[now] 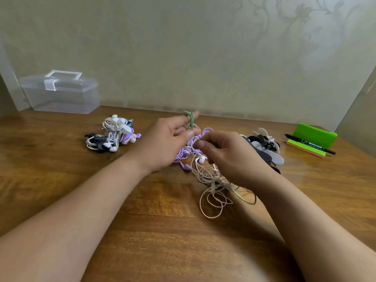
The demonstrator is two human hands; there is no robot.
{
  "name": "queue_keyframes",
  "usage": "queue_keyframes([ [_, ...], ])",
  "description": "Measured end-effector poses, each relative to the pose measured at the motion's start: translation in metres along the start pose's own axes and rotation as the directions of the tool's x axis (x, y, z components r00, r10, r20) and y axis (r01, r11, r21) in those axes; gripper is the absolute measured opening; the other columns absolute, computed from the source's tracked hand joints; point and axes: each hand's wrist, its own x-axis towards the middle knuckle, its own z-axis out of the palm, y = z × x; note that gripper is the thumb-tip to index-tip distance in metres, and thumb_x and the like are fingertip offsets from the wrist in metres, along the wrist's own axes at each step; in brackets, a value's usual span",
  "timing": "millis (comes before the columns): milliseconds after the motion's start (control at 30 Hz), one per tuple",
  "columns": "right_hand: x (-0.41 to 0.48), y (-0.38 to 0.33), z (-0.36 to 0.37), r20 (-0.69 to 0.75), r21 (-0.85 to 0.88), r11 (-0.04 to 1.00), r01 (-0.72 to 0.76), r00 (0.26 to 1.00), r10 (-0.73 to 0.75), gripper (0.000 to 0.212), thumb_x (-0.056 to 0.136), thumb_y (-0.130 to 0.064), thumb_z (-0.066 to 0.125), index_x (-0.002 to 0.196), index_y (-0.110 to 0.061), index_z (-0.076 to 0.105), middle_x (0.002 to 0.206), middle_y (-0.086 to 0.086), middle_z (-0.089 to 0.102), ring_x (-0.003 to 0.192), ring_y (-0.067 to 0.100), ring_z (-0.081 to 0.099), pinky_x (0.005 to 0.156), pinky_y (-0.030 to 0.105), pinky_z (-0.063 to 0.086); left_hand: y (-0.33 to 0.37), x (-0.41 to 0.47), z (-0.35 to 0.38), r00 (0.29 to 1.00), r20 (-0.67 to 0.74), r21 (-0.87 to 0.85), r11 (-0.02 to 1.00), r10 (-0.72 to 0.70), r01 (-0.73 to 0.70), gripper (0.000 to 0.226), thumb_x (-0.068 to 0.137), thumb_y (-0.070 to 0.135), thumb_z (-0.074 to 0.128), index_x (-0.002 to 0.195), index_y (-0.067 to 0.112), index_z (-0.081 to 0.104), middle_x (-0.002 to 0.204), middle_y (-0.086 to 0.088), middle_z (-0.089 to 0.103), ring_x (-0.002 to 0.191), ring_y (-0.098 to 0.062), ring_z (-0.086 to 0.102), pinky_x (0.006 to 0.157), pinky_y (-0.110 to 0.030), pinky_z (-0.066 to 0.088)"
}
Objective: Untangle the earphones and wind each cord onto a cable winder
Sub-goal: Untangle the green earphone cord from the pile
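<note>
A tangle of earphone cords, pink-white, purple and green, lies at the table's centre. My left hand is raised over it and pinches a small bundle of green cord between thumb and fingers. My right hand pinches a thin cord just right of that, fingers curled, with the pale loops hanging below it. A green strand trails out under my right wrist. Purple earbuds lie beneath my hands, partly hidden.
A pile of wound earphones sits at the left. Black and white cable winders lie at the right. A clear lidded plastic box stands back left. A green holder and a black marker sit far right.
</note>
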Motion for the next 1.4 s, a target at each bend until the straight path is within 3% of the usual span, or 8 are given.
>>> queue_keyframes([
  [133,-0.004,-0.003,-0.006,-0.057,-0.014,0.999,0.049,0.997,-0.05,0.032,0.1,-0.037,0.068,0.074,-0.018,0.067,0.06,0.0,0.063,0.051,0.005,0.048,0.054,0.031,0.038,0.001,-0.005,0.0,0.996,0.083,0.323,0.944,0.043,-0.068,0.049,0.103,0.024,0.06,0.146,0.046,0.052,0.129,0.019,0.07,0.118,0.01,0.059,0.102,-0.021,0.048],
  [233,-0.004,-0.005,-0.018,-0.126,0.067,0.997,0.042,0.991,-0.033,0.026,0.099,-0.034,0.069,0.082,-0.016,0.072,0.064,0.004,0.069,0.049,0.007,0.05,0.05,0.023,0.039,0.01,-0.008,-0.002,0.983,0.185,0.395,0.914,0.022,-0.095,0.044,0.104,0.021,0.058,0.14,0.047,0.059,0.118,0.019,0.074,0.11,0.003,0.067,0.1,-0.034,0.053],
  [600,-0.003,0.0,-0.03,-0.002,0.261,0.958,0.123,0.992,-0.127,0.011,0.096,-0.021,0.075,0.088,-0.014,0.075,0.066,-0.005,0.068,0.055,0.005,0.053,0.054,0.019,0.04,0.022,-0.013,-0.008,0.875,0.482,0.226,0.971,-0.047,-0.072,0.024,0.107,0.022,0.056,0.103,0.038,0.073,0.088,0.007,0.076,0.084,-0.013,0.07,0.09,-0.038,0.055],
  [767,0.004,0.011,-0.032,0.052,0.691,0.723,-0.018,0.998,-0.024,0.013,0.086,-0.023,0.078,0.085,-0.012,0.071,0.081,0.012,0.063,0.068,0.019,0.062,0.069,0.031,0.05,0.04,-0.019,-0.014,0.81,0.583,-0.21,0.974,0.058,0.082,0.028,0.105,0.015,0.054,0.124,0.026,0.071,0.09,0.002,0.077,0.042,-0.011,0.035,0.039,-0.016,0.03],
  [933,0.003,0.019,-0.01,0.1,0.566,0.824,-0.01,0.993,-0.057,0.014,0.092,-0.034,0.072,0.095,-0.023,0.079,0.086,0.002,0.07,0.074,0.015,0.062,0.075,0.031,0.052,0.034,-0.014,-0.012,0.922,0.386,-0.55,0.813,0.043,0.192,0.044,0.096,0.019,0.055,0.14,0.021,0.062,0.109,-0.011,0.077,0.032,-0.002,0.028,0.039,-0.021,0.011],
  [1033,0.0,0.009,0.001,0.117,0.482,0.874,0.058,0.985,-0.13,0.026,0.105,-0.014,0.06,0.127,-0.022,0.07,0.102,-0.005,0.075,0.079,0.012,0.064,0.079,0.028,0.054,0.026,-0.009,-0.008,0.977,0.199,-0.549,0.817,-0.077,0.176,0.038,0.102,0.015,0.055,0.139,0.019,0.063,0.117,-0.018,0.074,0.031,-0.001,0.027,0.039,-0.019,0.01],
  [1167,0.001,0.003,0.008,0.102,0.304,0.952,0.036,0.992,-0.07,0.012,0.105,-0.023,0.063,0.107,-0.014,0.071,0.081,0.013,0.069,0.068,0.023,0.07,0.076,0.049,0.056,0.032,-0.008,-0.002,0.991,-0.008,-0.477,0.871,-0.137,0.116,0.038,0.107,0.004,0.047,0.143,0.007,0.056,0.115,-0.021,0.072,0.03,0.0,0.04,0.035,-0.009,0.029],
  [1400,-0.004,-0.002,0.005,0.025,0.013,0.987,0.162,0.986,-0.162,0.021,0.105,-0.033,0.062,0.09,-0.021,0.071,0.065,0.0,0.054,0.058,0.009,0.042,0.058,0.034,0.035,0.0,0.003,-0.004,0.99,-0.135,-0.059,0.998,-0.036,0.028,0.04,0.103,0.013,0.062,0.142,0.02,0.061,0.103,0.005,0.08,0.105,0.0,0.07,0.104,-0.028,0.051],
])
